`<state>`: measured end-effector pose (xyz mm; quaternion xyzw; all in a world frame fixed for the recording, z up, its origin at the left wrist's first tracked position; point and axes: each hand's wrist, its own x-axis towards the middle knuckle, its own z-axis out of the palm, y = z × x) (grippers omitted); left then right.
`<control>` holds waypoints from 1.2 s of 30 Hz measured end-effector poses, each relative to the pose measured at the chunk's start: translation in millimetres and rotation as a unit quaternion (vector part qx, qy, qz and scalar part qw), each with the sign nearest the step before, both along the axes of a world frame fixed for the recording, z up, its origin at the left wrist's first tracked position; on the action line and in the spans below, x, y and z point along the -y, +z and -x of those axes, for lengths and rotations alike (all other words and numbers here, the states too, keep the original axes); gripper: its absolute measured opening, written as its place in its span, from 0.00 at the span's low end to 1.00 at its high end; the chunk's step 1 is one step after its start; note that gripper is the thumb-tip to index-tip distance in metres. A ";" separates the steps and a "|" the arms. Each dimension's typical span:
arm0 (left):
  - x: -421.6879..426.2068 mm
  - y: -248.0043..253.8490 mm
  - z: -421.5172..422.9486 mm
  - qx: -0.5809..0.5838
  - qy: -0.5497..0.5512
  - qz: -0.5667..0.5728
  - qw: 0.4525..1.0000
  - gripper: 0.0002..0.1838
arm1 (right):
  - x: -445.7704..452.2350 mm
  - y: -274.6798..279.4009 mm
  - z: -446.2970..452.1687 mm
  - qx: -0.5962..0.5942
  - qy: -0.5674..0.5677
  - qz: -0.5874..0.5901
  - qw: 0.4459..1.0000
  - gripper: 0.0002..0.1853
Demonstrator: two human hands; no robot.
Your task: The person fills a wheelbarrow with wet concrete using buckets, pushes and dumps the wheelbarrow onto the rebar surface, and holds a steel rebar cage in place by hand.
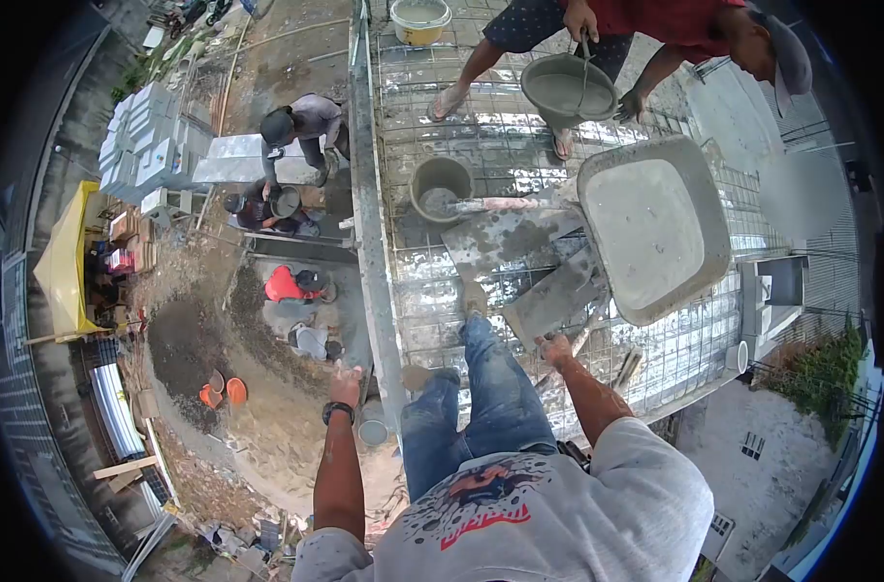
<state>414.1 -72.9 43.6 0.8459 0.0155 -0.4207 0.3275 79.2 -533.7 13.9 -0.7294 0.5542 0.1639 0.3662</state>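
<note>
My left hand [346, 384], with a dark watch on its wrist, hangs over the edge side, above the ground far below. Its fingers are small and partly curled, and I cannot make out anything in them. My right hand [555, 350] is near the lower end of a grey, mortar-smeared board [558, 299]; whether it touches the board is unclear. A large tub of wet grey mix [645, 228] stands beyond it to the right. A round bucket [441, 188] sits ahead on the rebar grid [417, 281].
A co-worker [689, 29] holds a bucket of grey mix [569, 87] at the top right. A yellow bucket [420, 21] stands at the top. Along the left runs the formwork edge [369, 223], with a drop to workers [311, 121] below. Another board [505, 238] lies by the tub.
</note>
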 end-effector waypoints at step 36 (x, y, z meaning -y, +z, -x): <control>518.4 -28.4 -149.5 0.184 -0.612 -0.129 0.759 0.38 | -60.3 7.2 29.1 -0.150 -0.529 -0.115 0.827 0.45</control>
